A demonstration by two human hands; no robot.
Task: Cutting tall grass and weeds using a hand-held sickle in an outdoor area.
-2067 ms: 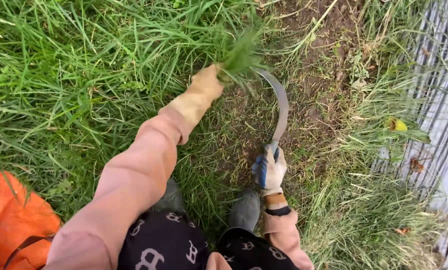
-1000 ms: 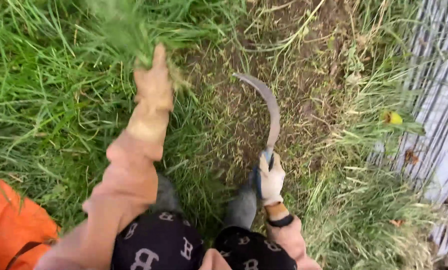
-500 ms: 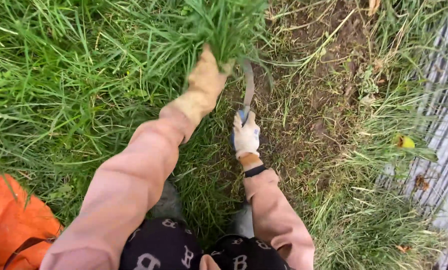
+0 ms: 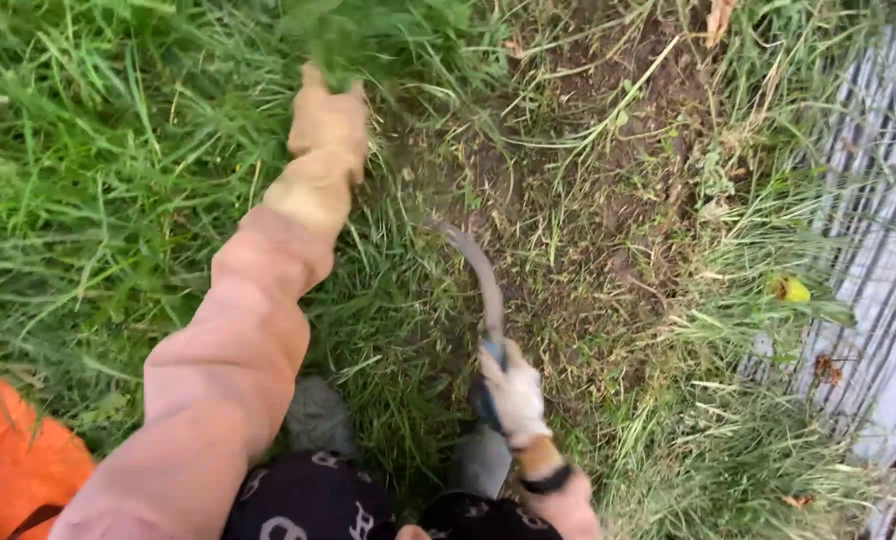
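One sickle (image 4: 476, 275), one tuft of grass (image 4: 353, 35), two gloved hands. The right hand (image 4: 513, 395) is closed round the sickle's handle, blade curving away over bare soil (image 4: 578, 200). Well left of the sickle, the left hand (image 4: 330, 125) grips the tuft, which rises just beyond its fingers.

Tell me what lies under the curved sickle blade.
Under the sickle blade lie short cut grass and bare brown soil. The right hand grips the handle, which its glove mostly hides. The left hand holds a grass tuft.
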